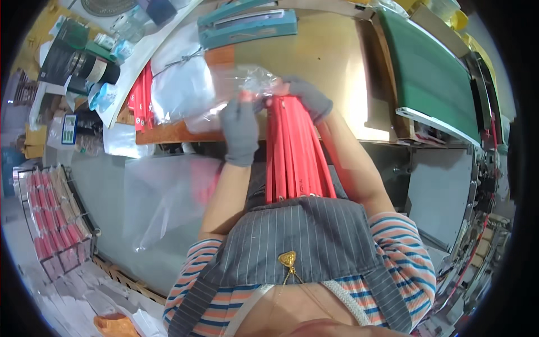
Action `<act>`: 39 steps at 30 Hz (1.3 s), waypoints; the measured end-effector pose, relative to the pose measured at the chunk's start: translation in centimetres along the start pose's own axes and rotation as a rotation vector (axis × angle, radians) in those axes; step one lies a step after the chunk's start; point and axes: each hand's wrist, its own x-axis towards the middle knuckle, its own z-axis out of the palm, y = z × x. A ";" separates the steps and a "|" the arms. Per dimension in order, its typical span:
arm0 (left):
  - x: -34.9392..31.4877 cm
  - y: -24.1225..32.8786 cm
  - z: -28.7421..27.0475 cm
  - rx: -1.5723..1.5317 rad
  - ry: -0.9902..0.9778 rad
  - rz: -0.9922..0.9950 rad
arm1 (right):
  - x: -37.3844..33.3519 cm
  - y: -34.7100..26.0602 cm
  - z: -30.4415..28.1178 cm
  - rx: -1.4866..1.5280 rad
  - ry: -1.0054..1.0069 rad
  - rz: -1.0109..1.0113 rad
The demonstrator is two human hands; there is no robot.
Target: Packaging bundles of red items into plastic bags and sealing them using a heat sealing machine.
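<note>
A bundle of long, flat red strips hangs over the near table edge against my apron, its upper ends at the tabletop. My right hand, in a grey glove with bare fingertips, is closed around those upper ends. To its left, my left hand, gloved the same way, pinches a crumpled clear plastic bag. The bag spreads over the table between both hands, close to the strip ends. Its edges and my left fingertips are slightly blurred, so I cannot tell whether any strip is inside it.
A teal metal device stands at the table's far side. More red strips lie at the left beside a stack of clear bags. A green board borders the right. Clear plastic hangs below the table; a rack holds red packs.
</note>
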 end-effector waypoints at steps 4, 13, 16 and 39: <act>4.2 2.0 -0.6 -0.365 -0.041 -0.341 | -4.5 -0.4 -2.1 0.237 0.075 -0.139; 0.2 5.4 2.8 0.327 -0.802 0.558 | -4.2 -0.1 -1.6 0.019 0.074 -0.328; -3.8 3.5 1.5 0.240 -0.453 0.487 | -8.5 4.6 0.0 0.462 0.196 -0.057; -6.3 -4.4 0.5 0.638 -0.410 0.488 | -9.3 7.9 -0.8 -1.418 0.722 -0.615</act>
